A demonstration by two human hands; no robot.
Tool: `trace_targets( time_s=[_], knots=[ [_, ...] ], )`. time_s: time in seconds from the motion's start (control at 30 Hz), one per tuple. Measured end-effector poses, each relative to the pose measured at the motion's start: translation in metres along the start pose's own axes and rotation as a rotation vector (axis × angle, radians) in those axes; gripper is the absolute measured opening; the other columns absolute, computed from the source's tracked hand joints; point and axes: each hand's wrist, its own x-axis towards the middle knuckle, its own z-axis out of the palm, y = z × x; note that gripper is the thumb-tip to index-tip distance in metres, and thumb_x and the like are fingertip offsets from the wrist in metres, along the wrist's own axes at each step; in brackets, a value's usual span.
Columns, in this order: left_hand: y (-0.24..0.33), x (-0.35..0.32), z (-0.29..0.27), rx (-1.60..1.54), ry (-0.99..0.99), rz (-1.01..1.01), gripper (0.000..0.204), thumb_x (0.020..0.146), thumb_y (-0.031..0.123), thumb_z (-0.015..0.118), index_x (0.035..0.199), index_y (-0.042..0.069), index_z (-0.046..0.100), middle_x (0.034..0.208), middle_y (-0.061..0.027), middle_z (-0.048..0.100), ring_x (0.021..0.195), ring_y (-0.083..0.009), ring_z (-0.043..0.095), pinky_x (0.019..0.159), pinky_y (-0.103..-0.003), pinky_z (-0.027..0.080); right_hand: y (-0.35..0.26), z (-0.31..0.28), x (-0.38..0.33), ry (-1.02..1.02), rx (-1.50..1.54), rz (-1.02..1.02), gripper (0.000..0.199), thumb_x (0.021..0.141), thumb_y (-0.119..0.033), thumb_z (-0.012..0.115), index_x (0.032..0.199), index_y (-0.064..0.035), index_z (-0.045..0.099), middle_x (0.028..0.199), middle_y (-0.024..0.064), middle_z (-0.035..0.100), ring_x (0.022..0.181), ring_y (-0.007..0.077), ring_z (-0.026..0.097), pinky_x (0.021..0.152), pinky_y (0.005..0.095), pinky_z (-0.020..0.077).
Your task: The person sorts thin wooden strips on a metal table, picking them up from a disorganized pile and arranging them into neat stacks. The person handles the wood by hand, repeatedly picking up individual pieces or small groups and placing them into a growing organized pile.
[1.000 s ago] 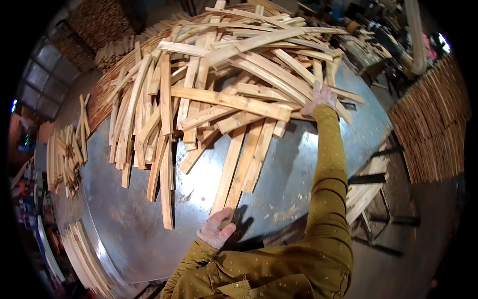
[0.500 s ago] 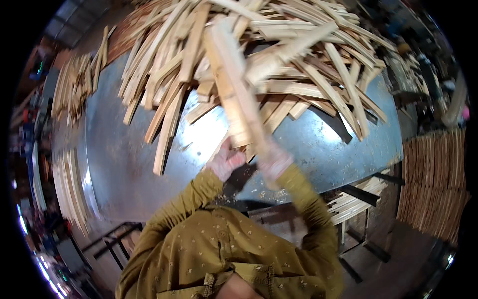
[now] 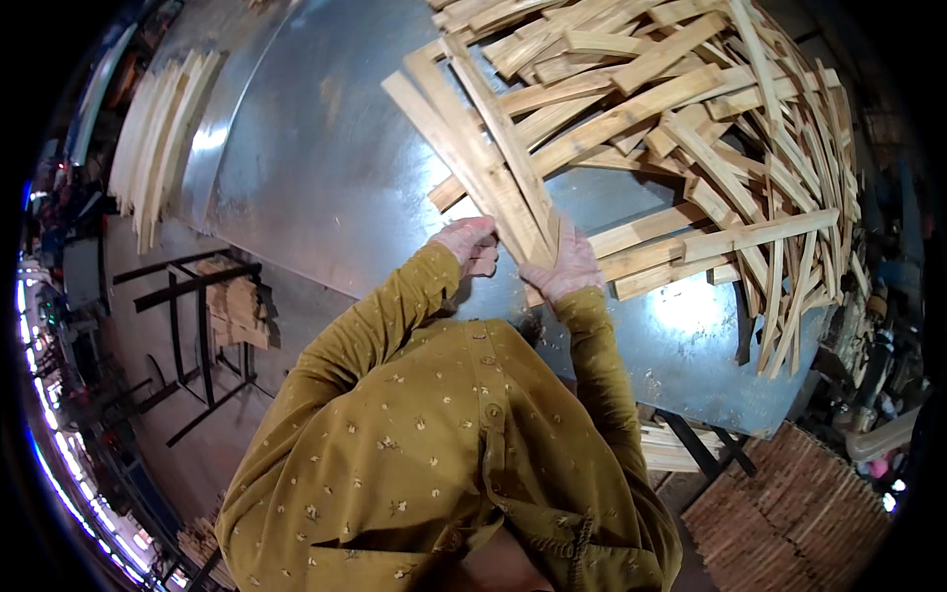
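Both hands clasp the near end of a bundle of wooden slats (image 3: 483,158) on the metal bench (image 3: 316,168): left hand (image 3: 470,244) curled shut, right hand (image 3: 568,266) wrapped around it.

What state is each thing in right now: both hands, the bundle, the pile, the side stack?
Left hand: closed on the bundle's near end.
Right hand: closed on the same end.
Bundle of wood strips: gathered, lying slanted on the metal table.
Pile of strips: loose, criss-crossed.
Side stack of strips: lying roughly parallel by the table's left edge.
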Motion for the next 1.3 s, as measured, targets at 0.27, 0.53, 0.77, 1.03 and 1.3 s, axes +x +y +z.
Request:
trace_targets(
  time_s=[0.27, 0.53, 0.77, 1.03, 1.3],
  knots=[
    [0.034, 0.025, -0.018, 0.58, -0.002, 0.089, 0.048, 0.091, 0.031, 0.066, 0.125, -0.001, 0.059, 0.116, -0.0224, 0.066, 0.1, -0.0308, 0.066, 0.084, -0.04, 0.054, -0.014, 0.047, 0.038, 0.221, 0.308, 0.09, 0.07, 0.084, -0.033, 0.074, 0.141, -0.0056, 0.046, 0.126, 0.0197, 0.06, 0.116, 0.0317, 0.057, 0.1, 0.0383, 0.0451],
    [0.09, 0.045, -0.159, -0.086, -0.006, 0.234, 0.05, 0.09, 0.016, 0.069, 0.128, -0.01, 0.049, 0.103, -0.0174, 0.067, 0.087, -0.027, 0.069, 0.069, -0.036, 0.06, -0.109, 0.055, 0.064, 0.128, 1.048, 0.061, 0.045, 0.096, -0.031, 0.062, 0.127, 0.001, 0.056, 0.1, 0.0128, 0.066, 0.091, 0.0233, 0.065, 0.08, 0.0342, 0.0532],
    [0.105, 0.036, -0.188, -0.206, -0.044, 0.271, 0.038, 0.094, 0.017, 0.063, 0.121, -0.008, 0.055, 0.104, -0.0175, 0.068, 0.084, -0.0288, 0.07, 0.075, -0.039, 0.061, -0.144, 0.096, 0.095, -0.285, 1.769, 0.09, 0.043, 0.095, -0.027, 0.062, 0.127, 0.0007, 0.056, 0.102, 0.0141, 0.065, 0.086, 0.0222, 0.065, 0.079, 0.0357, 0.0562],
    [0.1, 0.032, -0.156, 0.096, 0.248, 0.312, 0.077, 0.085, 0.041, 0.074, 0.14, -0.005, 0.044, 0.134, -0.0213, 0.055, 0.125, -0.0331, 0.053, 0.105, -0.037, 0.042, -0.179, 0.109, 0.065, 0.11, -0.166, -0.389, 0.079, 0.087, -0.049, 0.066, 0.146, -0.0045, 0.039, 0.132, 0.0261, 0.053, 0.124, 0.0374, 0.051, 0.108, 0.0431, 0.0376],
    [0.143, -0.008, -0.177, 0.677, 0.434, 0.342, 0.082, 0.087, 0.044, 0.069, 0.142, -0.009, 0.037, 0.138, -0.0256, 0.052, 0.13, -0.0355, 0.048, 0.106, -0.04, 0.039, -0.13, 0.108, 0.061, 0.476, -0.006, 0.022, 0.076, 0.082, -0.023, 0.066, 0.148, -0.0029, 0.034, 0.125, 0.0227, 0.057, 0.111, 0.0362, 0.06, 0.095, 0.0417, 0.0495]
  ],
)
